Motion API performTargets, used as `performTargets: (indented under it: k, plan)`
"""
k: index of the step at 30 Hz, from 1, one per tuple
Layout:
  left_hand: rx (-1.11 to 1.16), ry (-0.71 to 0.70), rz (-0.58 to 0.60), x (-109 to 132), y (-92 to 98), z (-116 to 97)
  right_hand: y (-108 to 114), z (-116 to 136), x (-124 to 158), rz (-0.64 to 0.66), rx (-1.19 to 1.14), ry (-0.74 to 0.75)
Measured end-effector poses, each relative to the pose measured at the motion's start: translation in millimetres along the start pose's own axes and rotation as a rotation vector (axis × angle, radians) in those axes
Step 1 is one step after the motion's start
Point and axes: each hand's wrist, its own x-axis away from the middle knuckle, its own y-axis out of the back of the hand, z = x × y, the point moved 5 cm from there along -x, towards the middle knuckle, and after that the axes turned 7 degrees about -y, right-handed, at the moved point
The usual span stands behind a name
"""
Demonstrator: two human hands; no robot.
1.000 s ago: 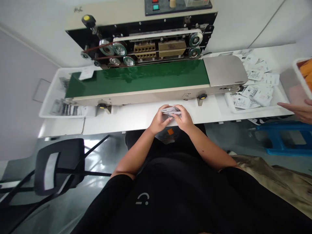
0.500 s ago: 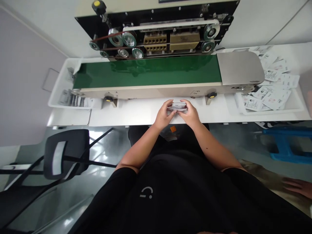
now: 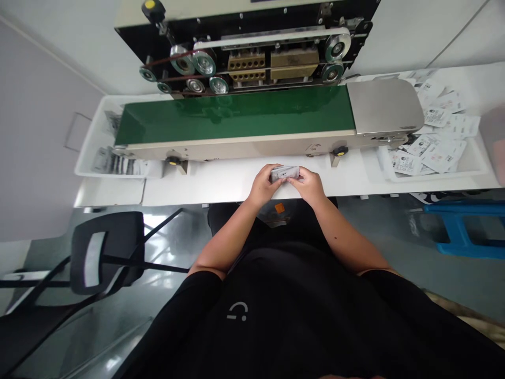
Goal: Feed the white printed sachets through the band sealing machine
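Together, both hands (image 3: 265, 185) (image 3: 308, 182) pinch a small flat whitish sachet (image 3: 284, 172)

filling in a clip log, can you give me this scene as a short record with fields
held: small stack of packets, gripped at both ends
left: left hand on the stack's left end
right: right hand on its right end
place: over the white table, in front of the green belt
machine: sealer behind the belt, metal plate at its right end
right tray: loose printed packets
floor: black chair left, blue stool right
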Motion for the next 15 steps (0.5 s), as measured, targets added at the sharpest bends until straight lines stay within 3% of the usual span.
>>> performTargets:
  k: [5,9,12,15]
  plan:
    - [0.078,0.042,-0.051,2,3.0,13,2,3,5,-0.07,-0.163,0.026]
    - [0.184,0.131,-0.125,5,4.2,25,12,5,9,-0.152,-0.291,-0.046]
    - [0.269,0.183,-0.139,7,2.5,31,42,20,7,-0.251,-0.396,-0.042]
    - [0.303,0.184,-0.12,6,1.6,31,89,48,-10,-0.304,-0.488,-0.005]
